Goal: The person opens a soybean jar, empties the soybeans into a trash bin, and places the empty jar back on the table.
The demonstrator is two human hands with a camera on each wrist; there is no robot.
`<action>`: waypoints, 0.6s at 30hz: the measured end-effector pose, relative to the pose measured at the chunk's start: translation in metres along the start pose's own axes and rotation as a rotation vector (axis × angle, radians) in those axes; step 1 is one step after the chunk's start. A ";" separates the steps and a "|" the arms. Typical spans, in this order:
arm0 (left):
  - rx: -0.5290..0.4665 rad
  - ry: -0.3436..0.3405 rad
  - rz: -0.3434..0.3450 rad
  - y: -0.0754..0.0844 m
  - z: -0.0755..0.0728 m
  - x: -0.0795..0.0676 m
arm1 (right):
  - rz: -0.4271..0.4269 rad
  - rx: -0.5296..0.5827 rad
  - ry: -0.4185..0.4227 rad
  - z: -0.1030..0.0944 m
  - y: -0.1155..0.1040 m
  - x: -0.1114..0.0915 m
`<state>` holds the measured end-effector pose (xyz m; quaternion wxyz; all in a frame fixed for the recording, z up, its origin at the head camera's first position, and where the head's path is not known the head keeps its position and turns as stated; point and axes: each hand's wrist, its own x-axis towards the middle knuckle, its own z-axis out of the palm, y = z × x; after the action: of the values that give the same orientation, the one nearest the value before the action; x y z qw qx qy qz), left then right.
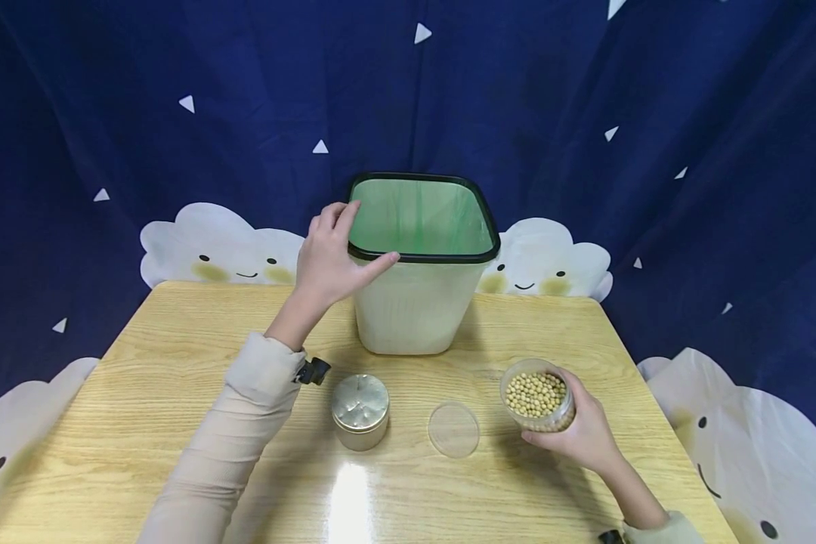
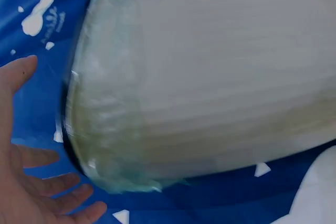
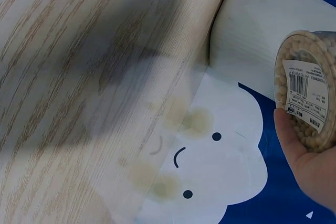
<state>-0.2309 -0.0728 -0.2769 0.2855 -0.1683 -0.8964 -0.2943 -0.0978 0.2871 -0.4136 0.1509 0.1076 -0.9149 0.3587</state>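
Observation:
At the far middle of the table stands a white trash bin (image 1: 408, 317) with a black rim and a green bag liner (image 1: 421, 215) inside. My left hand (image 1: 328, 261) is at the bin's left side by the rim, fingers and thumb spread; in the left wrist view the hand (image 2: 31, 182) looks apart from the rim. My right hand (image 1: 593, 434) grips a clear open jar of soybeans (image 1: 536, 394), tilted toward the left above the table. A barcode label (image 3: 306, 93) shows on the jar's base in the right wrist view.
A round clear lid (image 1: 453, 429) lies flat on the wooden table (image 1: 197, 363), left of the jar. Nearer my left forearm stands a canister (image 1: 360, 408) with a silvery top. Behind the table hangs a dark blue curtain (image 1: 258, 98) with white clouds.

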 end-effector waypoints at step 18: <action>-0.123 -0.253 -0.284 -0.023 0.018 0.015 | -0.016 0.022 0.020 -0.014 -0.006 0.012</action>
<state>-0.2606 -0.0776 -0.2899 0.1154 -0.0928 -0.9202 -0.3623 -0.1041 0.2912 -0.3957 0.1616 0.1130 -0.9085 0.3685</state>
